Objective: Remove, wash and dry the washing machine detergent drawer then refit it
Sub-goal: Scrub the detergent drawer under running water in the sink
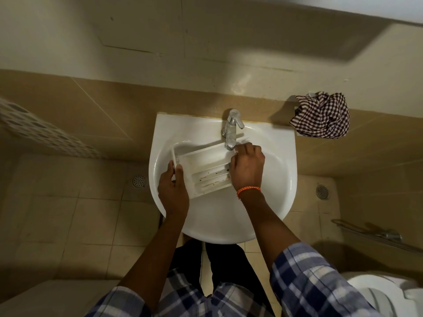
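Observation:
A white detergent drawer (203, 167) lies across the bowl of a white washbasin (274, 179), its compartments facing up with brown dirt specks in the two narrow channels. My left hand (174, 186) grips the drawer's left end, at its front panel. My right hand (247, 167) rests on the drawer's right end, fingers curled over the far corner just under the chrome tap (232, 129). I cannot tell whether water is running from the spout.
A brown-and-white checked cloth (322, 115) lies bunched on the tiled ledge to the right of the basin. Floor drains (139, 180) sit on both sides. A toilet (384, 294) and a metal hose (370, 234) are at the lower right.

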Motion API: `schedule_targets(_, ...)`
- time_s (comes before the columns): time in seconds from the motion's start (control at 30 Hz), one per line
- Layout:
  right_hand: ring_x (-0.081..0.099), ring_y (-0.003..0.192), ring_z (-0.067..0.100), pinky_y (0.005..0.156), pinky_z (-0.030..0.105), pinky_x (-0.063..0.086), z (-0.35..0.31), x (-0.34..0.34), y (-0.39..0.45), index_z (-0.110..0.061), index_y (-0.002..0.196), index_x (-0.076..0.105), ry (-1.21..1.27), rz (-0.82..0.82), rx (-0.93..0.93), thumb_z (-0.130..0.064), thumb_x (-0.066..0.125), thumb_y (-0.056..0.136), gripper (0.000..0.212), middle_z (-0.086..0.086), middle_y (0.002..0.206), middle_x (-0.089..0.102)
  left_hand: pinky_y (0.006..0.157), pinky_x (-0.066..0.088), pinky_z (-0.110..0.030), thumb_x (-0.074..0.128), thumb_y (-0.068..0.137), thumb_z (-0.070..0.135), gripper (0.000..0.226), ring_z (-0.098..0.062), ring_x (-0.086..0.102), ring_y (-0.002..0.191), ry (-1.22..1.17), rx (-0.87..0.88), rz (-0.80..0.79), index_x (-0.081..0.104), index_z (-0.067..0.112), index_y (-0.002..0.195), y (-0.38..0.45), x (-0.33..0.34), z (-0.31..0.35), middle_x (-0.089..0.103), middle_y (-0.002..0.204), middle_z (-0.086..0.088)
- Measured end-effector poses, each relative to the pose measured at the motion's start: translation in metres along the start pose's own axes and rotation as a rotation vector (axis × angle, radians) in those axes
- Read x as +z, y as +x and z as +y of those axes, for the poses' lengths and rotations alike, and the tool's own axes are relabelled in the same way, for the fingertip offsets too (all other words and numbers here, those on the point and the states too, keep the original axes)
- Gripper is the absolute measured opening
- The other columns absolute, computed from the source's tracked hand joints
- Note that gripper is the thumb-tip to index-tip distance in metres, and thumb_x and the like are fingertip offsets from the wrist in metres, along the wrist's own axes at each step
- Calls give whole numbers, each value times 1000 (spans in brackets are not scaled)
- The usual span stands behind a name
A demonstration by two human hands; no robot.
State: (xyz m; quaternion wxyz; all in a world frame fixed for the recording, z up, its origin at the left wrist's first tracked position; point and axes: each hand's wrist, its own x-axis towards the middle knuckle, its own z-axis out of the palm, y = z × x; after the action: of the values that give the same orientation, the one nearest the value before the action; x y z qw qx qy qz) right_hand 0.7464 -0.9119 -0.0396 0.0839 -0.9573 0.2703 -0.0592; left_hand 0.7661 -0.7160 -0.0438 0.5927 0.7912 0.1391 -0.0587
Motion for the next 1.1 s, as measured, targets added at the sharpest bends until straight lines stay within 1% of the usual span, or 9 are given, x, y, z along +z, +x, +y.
schedule_targets(0.1, 55, 116, 30, 100, 42, 47, 0, -2, 7, -10, 116, 72, 49, 25, -3, -24, 38, 92, 44, 8, 121, 70, 90, 52, -22, 57, 108, 37, 31, 7, 65, 95, -85, -74, 7, 71, 22, 132, 2, 4, 4, 68, 101, 23)
schedule_targets(0.17, 53, 127, 32, 111, 46, 42, 0, -1, 2, -7, 128, 69, 41, 29, -24, -24, 41, 97, 45, 11, 133, 67, 95, 52, -24, 58, 108, 39, 35, 12, 64, 97, -100, -82, 9, 71, 20, 133, 7, 8, 6, 68, 104, 23)
schedule_targets(0.33, 41, 147, 34, 127, 52, 23, -7, -4, -19, -1, 152, 47, -91, -47, -98, -41, 33, 109, 61, 19, 154, 51, 105, 57, -40, 57, 106, 47, 44, -10, 68, 113, -95, -68, 11, 67, 21, 141, 11, 14, 4, 74, 121, 6)
schedule_targets(0.47, 53, 137, 36, 124, 55, 29, -17, -6, -31, -3, 138, 62, -151, -42, -288, -32, 43, 108, 46, 19, 140, 63, 98, 61, -42, 57, 106, 48, 40, -13, 72, 106, -122, -40, 23, 71, 22, 133, 5, 13, -2, 75, 112, 2)
schedule_targets(0.6, 65, 119, 30, 123, 51, 33, -23, 1, -30, -12, 127, 68, -44, -141, -540, -40, 40, 110, 43, 10, 125, 72, 91, 62, -42, 56, 108, 43, 26, -18, 72, 90, -74, 10, 14, 73, 25, 117, 4, 9, -8, 74, 94, -5)
schedule_targets(0.7, 64, 121, 28, 125, 53, 26, -13, 2, -16, -16, 121, 72, -171, -110, -278, -48, 25, 113, 58, 8, 122, 73, 87, 62, -31, 57, 108, 39, 25, -16, 73, 91, -67, 32, -14, 74, 24, 118, 3, 6, -10, 75, 96, -3)
schedule_targets(0.83, 61, 123, 40, 128, 59, 14, -35, 12, -21, 4, 126, 68, -322, -224, -23, -52, 19, 112, 75, 24, 125, 68, 87, 60, -25, 56, 107, 46, 34, -10, 72, 94, 23, 82, -33, 73, 20, 123, 3, 13, -8, 74, 102, 3)
schedule_targets(0.97, 60, 123, 45, 119, 58, 31, -58, 20, -32, -1, 140, 59, -261, -355, -113, -56, -2, 103, 90, 31, 133, 63, 88, 52, -19, 57, 107, 44, 35, -4, 66, 91, 107, 109, -34, 72, 18, 125, 5, 17, -7, 68, 103, 4)
schedule_targets(1.1, 69, 90, 38, 86, 44, 52, -9, 21, -21, -11, 109, 75, -68, -171, -252, -41, 23, 109, 60, 16, 102, 74, 88, 54, -21, 58, 107, 43, 30, -6, 69, 93, 63, 90, -62, 73, 22, 123, 9, 15, -7, 71, 103, 1)
